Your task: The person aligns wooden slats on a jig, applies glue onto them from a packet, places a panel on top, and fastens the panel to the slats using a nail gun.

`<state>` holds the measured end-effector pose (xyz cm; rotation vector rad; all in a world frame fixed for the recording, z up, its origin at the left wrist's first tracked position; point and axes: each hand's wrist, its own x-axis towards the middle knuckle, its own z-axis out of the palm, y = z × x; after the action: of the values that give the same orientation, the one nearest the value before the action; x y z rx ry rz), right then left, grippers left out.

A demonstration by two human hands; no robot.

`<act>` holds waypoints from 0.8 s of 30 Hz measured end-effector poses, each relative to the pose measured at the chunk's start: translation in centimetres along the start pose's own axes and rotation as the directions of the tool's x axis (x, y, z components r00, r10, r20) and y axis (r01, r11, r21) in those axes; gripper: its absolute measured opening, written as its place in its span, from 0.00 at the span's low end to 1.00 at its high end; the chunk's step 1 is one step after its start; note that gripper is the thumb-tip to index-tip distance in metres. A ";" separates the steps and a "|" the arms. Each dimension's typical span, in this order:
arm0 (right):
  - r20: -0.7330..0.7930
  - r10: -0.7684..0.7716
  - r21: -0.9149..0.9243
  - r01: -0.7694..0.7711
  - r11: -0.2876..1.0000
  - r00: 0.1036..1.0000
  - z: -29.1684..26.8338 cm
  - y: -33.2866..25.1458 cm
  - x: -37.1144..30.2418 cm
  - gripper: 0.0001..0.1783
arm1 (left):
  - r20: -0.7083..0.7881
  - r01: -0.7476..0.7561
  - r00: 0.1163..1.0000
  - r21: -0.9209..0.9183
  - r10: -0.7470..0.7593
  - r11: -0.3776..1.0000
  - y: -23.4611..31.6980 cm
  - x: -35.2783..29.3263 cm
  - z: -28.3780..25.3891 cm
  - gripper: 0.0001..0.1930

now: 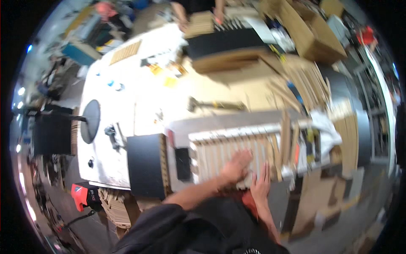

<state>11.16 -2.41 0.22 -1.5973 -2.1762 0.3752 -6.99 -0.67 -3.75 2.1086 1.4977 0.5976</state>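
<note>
A panel of pale wooden strips (pixel 211 158), laid side by side with lighter gaps, lies on the bench right in front of me. My left hand (pixel 237 166) rests flat across it, its fingers stretched out and a little blurred. At the panel's near right corner is my right hand (pixel 260 182), fingers straight and pointing away from me, with nothing seen in it. A white strip (pixel 237 132) runs along the panel's far edge. Left of the panel sits a small black block (pixel 183 164). Beyond it a hammer (pixel 215 104) lies crosswise.
A black board (pixel 146 165) stands at the left; a grey disc (pixel 90 121) is farther left. Loose wooden strips (pixel 286 137) and tools lie right. At the far side, a co-worker's hands (pixel 182 24) touch slats behind a long black-topped piece (pixel 228 44), near a cardboard box (pixel 313 36).
</note>
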 end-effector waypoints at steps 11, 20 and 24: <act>0.361 -0.041 -0.199 0.120 0.973 0.932 3.6 0.4 0.7 0.37 | -0.110 0.210 0.975 0.168 -0.193 0.963 0.6 -7.4 1.4 0.33; 0.286 -0.132 -0.225 0.200 0.954 0.949 5.2 2.7 1.3 0.38 | -0.007 0.276 0.959 0.240 -0.283 0.931 0.2 -8.2 -0.3 0.34; 0.255 -0.138 -0.253 0.204 0.946 0.957 6.0 1.5 2.6 0.39 | -0.300 0.278 0.935 0.287 -0.189 0.917 -4.0 -5.9 0.3 0.35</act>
<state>8.93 0.68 -5.29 -1.5498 -2.6262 0.2219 -11.52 -5.17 -6.87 2.0951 2.0964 0.5938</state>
